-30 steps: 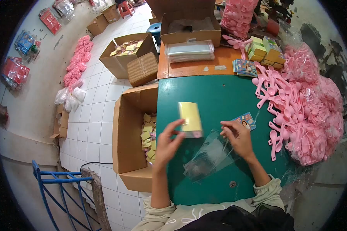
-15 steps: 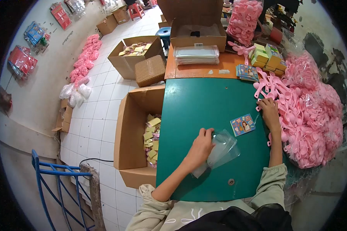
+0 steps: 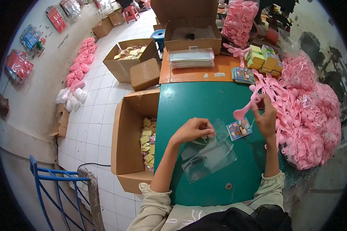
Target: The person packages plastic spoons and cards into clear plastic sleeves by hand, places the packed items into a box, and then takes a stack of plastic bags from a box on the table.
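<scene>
My right hand (image 3: 266, 118) pinches the handle of a pink plastic spoon (image 3: 240, 113), its bowl hanging to the left over the green table (image 3: 189, 102). Between the fingertips of my left hand (image 3: 192, 131) is the edge of a clear plastic bag (image 3: 221, 131). More clear bags (image 3: 210, 159) lie flat on the table, just below that hand. A small stack of colourful printed cards (image 3: 240, 129) sits between my two hands, under the spoon. Loose pink spoons (image 3: 283, 96) are heaped behind and to the right of my right hand.
Large bags of pink spoons (image 3: 312, 131) line the right side. On the orange table section (image 3: 223, 69) are more cards (image 3: 243, 75), yellow-green boxes (image 3: 256, 57) and a stack of plastic sleeves (image 3: 191, 58). An open carton (image 3: 121, 142) with yellow-labelled packs stands to the left.
My right hand has lifted a pink spoon from the heap and brought it towards me. My left hand has risen slightly leftward with a bag's edge, and the bags below are spread out more.
</scene>
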`<state>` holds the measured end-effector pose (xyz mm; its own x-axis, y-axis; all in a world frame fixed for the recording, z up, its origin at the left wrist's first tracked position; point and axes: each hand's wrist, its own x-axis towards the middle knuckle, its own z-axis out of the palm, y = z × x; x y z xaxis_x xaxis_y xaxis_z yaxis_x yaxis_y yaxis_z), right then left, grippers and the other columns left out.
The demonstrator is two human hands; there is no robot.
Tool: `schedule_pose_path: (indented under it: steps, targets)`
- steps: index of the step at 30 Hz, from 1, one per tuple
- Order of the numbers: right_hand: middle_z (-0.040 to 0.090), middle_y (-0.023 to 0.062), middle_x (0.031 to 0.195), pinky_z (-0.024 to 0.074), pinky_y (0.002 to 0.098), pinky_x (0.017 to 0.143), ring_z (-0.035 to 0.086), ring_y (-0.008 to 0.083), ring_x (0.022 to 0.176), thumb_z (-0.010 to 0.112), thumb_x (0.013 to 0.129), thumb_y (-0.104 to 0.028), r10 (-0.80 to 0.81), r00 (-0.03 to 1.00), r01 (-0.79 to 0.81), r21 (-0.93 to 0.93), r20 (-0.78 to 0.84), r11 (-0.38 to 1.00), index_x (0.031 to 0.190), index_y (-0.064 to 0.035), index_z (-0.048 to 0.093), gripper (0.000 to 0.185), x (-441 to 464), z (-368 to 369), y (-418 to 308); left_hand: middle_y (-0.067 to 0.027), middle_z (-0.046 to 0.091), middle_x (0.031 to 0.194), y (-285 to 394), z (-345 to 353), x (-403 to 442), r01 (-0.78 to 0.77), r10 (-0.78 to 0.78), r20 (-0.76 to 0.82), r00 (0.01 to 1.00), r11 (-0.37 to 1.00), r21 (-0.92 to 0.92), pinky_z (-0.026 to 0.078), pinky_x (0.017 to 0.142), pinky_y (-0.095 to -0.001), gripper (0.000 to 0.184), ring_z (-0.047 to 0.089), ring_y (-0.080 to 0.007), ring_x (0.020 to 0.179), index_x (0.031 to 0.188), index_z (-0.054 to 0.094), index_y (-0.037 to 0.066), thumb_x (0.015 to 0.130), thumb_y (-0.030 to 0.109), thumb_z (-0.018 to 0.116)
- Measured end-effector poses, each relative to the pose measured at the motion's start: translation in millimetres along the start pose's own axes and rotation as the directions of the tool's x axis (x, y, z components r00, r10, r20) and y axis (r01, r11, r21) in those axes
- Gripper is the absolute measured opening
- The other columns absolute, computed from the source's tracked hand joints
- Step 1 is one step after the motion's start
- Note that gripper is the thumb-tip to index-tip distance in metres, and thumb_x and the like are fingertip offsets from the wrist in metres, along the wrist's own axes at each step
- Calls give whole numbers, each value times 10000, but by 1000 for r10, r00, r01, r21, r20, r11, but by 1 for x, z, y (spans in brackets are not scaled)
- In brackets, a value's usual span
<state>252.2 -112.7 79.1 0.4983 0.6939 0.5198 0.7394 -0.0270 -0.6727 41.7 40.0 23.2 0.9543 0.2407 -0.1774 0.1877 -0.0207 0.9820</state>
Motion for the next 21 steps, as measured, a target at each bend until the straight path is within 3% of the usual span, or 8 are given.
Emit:
schedule_pose_path:
  steps: [2, 5, 9, 15, 21]
  targets:
    - [584, 68, 798, 481, 252, 630, 597, 104, 729, 586, 847, -36, 51, 997, -59, 172, 53, 983, 1087, -16, 488, 260, -7, 11, -19, -77, 674, 871, 5, 1, -3, 21, -22, -3, 1000, 989, -143, 493, 658, -243, 179, 620, -117, 765, 855, 610, 17, 864, 195, 621]
    - [578, 68, 834, 505, 250, 657, 604, 117, 739, 575, 852, -13, 75, 996, -86, 295, 50, 952, 1105, -15, 470, 274, -14, 23, -24, -84, 674, 872, 8, 0, -5, 0, -7, -31, 999, 978, -209, 496, 661, -238, 170, 631, -123, 793, 860, 601, 26, 852, 192, 638]
    - [558, 64, 877, 540, 268, 706, 611, 131, 778, 561, 853, 29, 89, 993, -41, 470, -81, 882, 1090, -9, 464, 259, -17, 30, -31, -82, 676, 887, 16, 1, -7, 3, -24, -79, 997, 968, -249, 494, 663, -238, 184, 635, -123, 814, 898, 599, 22, 850, 194, 642]
    - [574, 63, 838, 519, 246, 665, 617, 124, 752, 581, 842, 22, 88, 995, -96, 359, 39, 928, 1091, -11, 459, 280, -19, 28, -30, -76, 671, 899, 11, 2, -3, -31, -1, -122, 993, 967, -253, 485, 693, -237, 266, 622, -108, 814, 1023, 596, -4, 850, 192, 642]
    - [629, 91, 831, 510, 247, 664, 631, 131, 756, 615, 824, 6, 127, 978, -186, 419, 165, 889, 1100, -11, 445, 325, -24, 35, -33, -43, 645, 922, 14, 12, 0, -154, 123, -141, 982, 960, -235, 480, 712, -234, 323, 592, -87, 822, 1093, 583, -22, 889, 228, 592]
